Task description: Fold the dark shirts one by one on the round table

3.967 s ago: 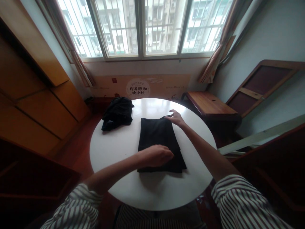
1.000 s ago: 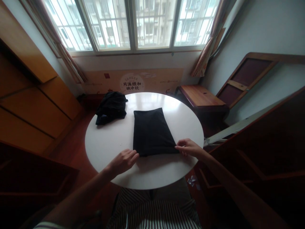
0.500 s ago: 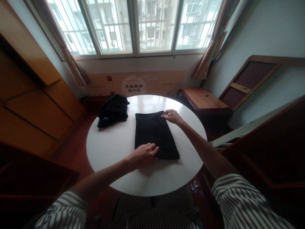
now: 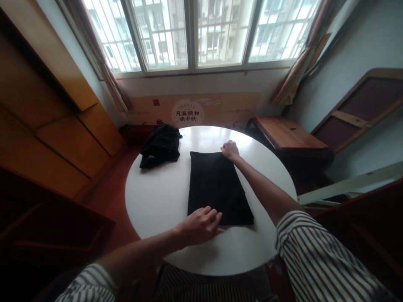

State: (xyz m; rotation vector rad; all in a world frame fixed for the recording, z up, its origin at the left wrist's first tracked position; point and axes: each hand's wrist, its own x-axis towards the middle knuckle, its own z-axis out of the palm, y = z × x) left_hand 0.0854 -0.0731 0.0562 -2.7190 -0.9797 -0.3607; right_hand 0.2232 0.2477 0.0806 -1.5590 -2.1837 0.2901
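Note:
A folded black cloth (image 4: 217, 184), which looks like a garment, lies flat on a round white table (image 4: 154, 209). My left hand (image 4: 203, 224) is at its near edge, left of the near right corner, with the fingers curled on the fabric. At the far right corner, my right hand (image 4: 231, 150) is closed over the edge, its fingertips turned away from view. A second black cloth (image 4: 161, 144) lies crumpled in a heap at the table's far left, apart from both hands.
A low wooden table (image 4: 289, 132) stands beyond the white one at right. Orange-brown cabinets (image 4: 78, 142) line the left side. A printed cardboard panel (image 4: 226, 105) leans under the barred window. A pale bar (image 4: 352, 184) runs along the right.
The view has tilted and shifted, so everything sits further right. My right hand has gone from a fingertip hold beside the far right corner to a closed hand over it. My left hand remains near the front edge.

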